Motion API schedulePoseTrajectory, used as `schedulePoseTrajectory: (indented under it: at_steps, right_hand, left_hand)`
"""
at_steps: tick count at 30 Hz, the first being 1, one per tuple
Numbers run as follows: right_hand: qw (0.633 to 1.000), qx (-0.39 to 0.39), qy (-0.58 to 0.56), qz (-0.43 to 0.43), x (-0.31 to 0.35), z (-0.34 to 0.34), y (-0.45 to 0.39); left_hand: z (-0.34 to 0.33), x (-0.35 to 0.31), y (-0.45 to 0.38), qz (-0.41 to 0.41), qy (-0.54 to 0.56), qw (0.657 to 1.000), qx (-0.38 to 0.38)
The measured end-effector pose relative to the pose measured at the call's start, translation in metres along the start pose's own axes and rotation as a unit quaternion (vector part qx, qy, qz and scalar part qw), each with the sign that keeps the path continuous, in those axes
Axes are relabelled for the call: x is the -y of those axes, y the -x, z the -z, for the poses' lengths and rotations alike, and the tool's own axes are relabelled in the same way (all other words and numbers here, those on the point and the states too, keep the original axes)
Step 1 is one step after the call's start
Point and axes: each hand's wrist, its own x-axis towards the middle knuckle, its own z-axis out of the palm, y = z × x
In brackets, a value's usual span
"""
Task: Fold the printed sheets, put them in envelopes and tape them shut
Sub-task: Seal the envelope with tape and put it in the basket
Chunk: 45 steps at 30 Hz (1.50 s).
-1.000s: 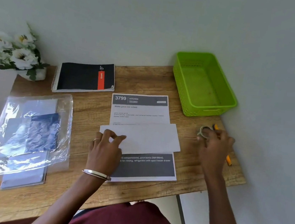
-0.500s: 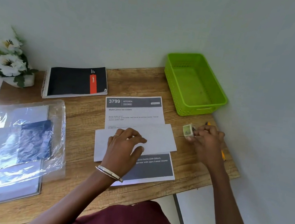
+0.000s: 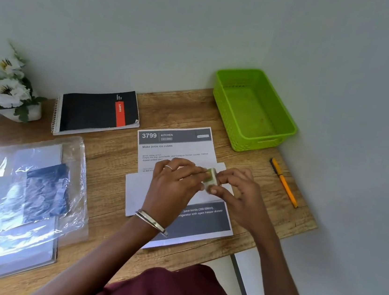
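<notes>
A white envelope (image 3: 138, 190) lies across a printed sheet (image 3: 176, 145) headed "3799 KITCHEN" in the middle of the wooden table (image 3: 111, 159). Both hands hover over the envelope. My right hand (image 3: 239, 197) holds a small roll of clear tape (image 3: 211, 180) on edge between thumb and fingers. My left hand (image 3: 174, 186) meets the roll from the left, its fingertips pinching at the roll's rim. Much of the envelope is hidden under the hands.
A green plastic basket (image 3: 254, 110) stands at the back right. An orange pen (image 3: 283, 181) lies near the right edge. A black spiral notebook (image 3: 97, 111) and a pot of white flowers (image 3: 7, 90) sit at the back left. A clear plastic bag of envelopes (image 3: 28, 198) lies left.
My right hand has carried the tape roll from the right edge to above the envelope. My left hand has lifted off the envelope and joined the roll. The pen is now uncovered.
</notes>
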Motion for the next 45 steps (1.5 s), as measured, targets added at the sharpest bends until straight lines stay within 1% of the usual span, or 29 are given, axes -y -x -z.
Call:
schedulePoseTrajectory:
  at_steps: [3,7,10,13,15,19,24,26,27,29,31,34,36,38,40,41,42,43,44,45]
  right_hand:
    - [0.999,0.037,-0.034,-0.001,-0.001,0.0,0.002]
    - [0.996,0.055,-0.063,-0.015,-0.003,0.002,0.003]
    - [0.995,0.06,-0.071,-0.023,-0.003,0.004,0.003]
    - [0.995,0.067,-0.069,-0.038,-0.004,0.006,0.004]
    - [0.994,0.071,-0.068,-0.049,-0.006,0.007,0.005]
    - [0.992,0.074,-0.082,-0.067,-0.009,0.009,0.008]
    - [0.994,0.024,-0.059,-0.093,-0.025,0.022,0.01]
    - [0.995,-0.018,0.007,-0.1,-0.037,0.03,0.01]
    - [0.992,-0.043,0.066,-0.102,-0.044,0.033,0.009]
    - [0.969,-0.085,0.195,-0.123,-0.059,0.037,0.007]
    - [0.935,-0.1,0.3,-0.158,-0.067,0.037,0.004]
    - [0.89,-0.123,0.413,-0.149,-0.07,0.031,0.004]
    - [0.871,-0.126,0.452,-0.144,-0.074,0.028,0.005]
    - [0.87,-0.119,0.453,-0.156,-0.078,0.025,0.006]
    - [0.877,-0.126,0.431,-0.171,-0.077,0.022,0.007]
    - [0.885,-0.138,0.41,-0.171,-0.073,0.02,0.008]
    - [0.901,-0.154,0.372,-0.162,-0.065,0.018,0.009]
    - [0.926,-0.166,0.303,-0.152,-0.055,0.015,0.01]
    - [0.955,-0.162,0.196,-0.152,-0.042,0.013,0.01]
    - [0.973,-0.141,0.061,-0.171,-0.028,0.011,0.01]
  left_hand:
    - [0.003,0.004,0.002,-0.035,-0.018,0.999,0.0]
    - [0.004,0.005,0.002,-0.029,0.004,1.0,0.011]
    - [0.004,0.002,0.001,0.021,0.049,0.998,0.033]
    - [0.006,-0.003,-0.001,0.109,0.141,0.983,0.047]
    - [0.007,-0.007,-0.002,0.186,0.209,0.958,0.057]
    - [0.003,-0.008,-0.002,0.332,0.305,0.89,0.075]
    - [0.002,-0.01,-0.002,0.448,0.39,0.803,0.042]
    - [0.003,-0.01,-0.004,0.475,0.403,0.781,0.03]
    - [0.003,-0.01,-0.004,0.484,0.407,0.774,0.026]
    - [0.003,-0.01,-0.006,0.495,0.414,0.764,0.022]
    - [0.002,-0.012,-0.007,0.503,0.418,0.756,0.024]
    - [0.001,-0.015,-0.008,0.509,0.423,0.749,0.029]
    - [0.001,-0.015,-0.009,0.512,0.426,0.746,0.028]
    - [0.0,-0.016,-0.009,0.512,0.427,0.745,0.026]
    - [-0.001,-0.015,-0.009,0.509,0.424,0.749,0.027]
    - [-0.001,-0.014,-0.009,0.505,0.42,0.753,0.029]
    - [-0.002,-0.012,-0.008,0.494,0.414,0.764,0.032]
    - [-0.002,-0.011,-0.007,0.472,0.4,0.785,0.035]
    - [-0.002,-0.009,-0.006,0.436,0.377,0.816,0.037]
    - [-0.002,-0.007,-0.005,0.39,0.346,0.853,0.036]
